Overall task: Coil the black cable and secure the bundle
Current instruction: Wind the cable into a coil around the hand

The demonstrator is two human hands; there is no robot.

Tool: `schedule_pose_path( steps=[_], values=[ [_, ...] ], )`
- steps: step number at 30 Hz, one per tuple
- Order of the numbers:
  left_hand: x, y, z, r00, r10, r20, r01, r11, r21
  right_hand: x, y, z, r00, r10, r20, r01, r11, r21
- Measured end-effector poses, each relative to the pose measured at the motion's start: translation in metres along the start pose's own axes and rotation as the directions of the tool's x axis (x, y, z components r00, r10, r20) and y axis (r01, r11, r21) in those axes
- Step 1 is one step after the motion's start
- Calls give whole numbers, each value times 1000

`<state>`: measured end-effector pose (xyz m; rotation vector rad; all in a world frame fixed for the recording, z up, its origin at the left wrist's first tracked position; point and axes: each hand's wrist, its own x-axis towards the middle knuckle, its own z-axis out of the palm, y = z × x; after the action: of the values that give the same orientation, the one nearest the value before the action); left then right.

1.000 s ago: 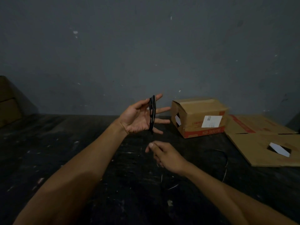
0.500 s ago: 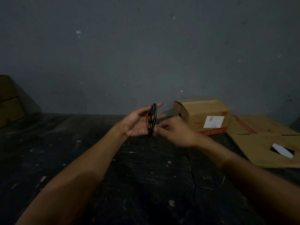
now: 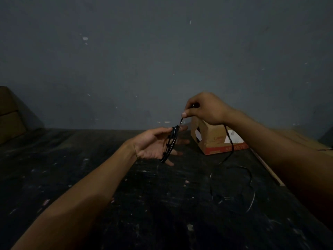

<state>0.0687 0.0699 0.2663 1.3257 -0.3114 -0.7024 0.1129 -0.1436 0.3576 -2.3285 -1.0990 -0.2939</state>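
Left hand (image 3: pixel 153 147) grips coiled black cable (image 3: pixel 170 143); right hand (image 3: pixel 203 109) pinches its strand (raised).

Cardboard box (image 3: pixel 212 139) on dark scuffed floor (image 3: pixel 126 204) by grey wall (image 3: pixel 162 60); another box (image 3: pixel 9 114) far left.

Thin black cable (image 3: pixel 170 145), partly coiled upright, its loose tail trailing across the dark floor.

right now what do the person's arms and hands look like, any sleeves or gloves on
Both forearms are bare as far as the view reaches, with no sleeves in sight. The left hand and right hand wear no gloves. No watch, ring or band shows, though the light is dim.
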Motion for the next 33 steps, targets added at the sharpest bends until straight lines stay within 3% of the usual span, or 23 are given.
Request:
schedule_pose_path(
  steps=[5,10,17,24,26,33],
  values=[
    [-2,3,7,994,-14,107,10,999,31,2,18,15,1000,-3,-19,6,993,118],
    [1,1,21,964,63,257,-61,998,-14,-19,45,55,995,100,19,-99,891,444],
    [-1,17,21,954,237,181,-219,969,-115,-60,51,142,949,252,188,-314,743,591],
    [-1,36,14,947,306,100,-295,949,-111,-84,28,186,931,218,292,-364,591,719],
    [0,37,11,949,309,60,-302,947,-110,-83,19,185,934,191,302,-354,616,704],
    [2,29,-6,939,298,-171,-315,945,-83,-81,-15,155,972,36,230,-150,855,497]
  ],
)
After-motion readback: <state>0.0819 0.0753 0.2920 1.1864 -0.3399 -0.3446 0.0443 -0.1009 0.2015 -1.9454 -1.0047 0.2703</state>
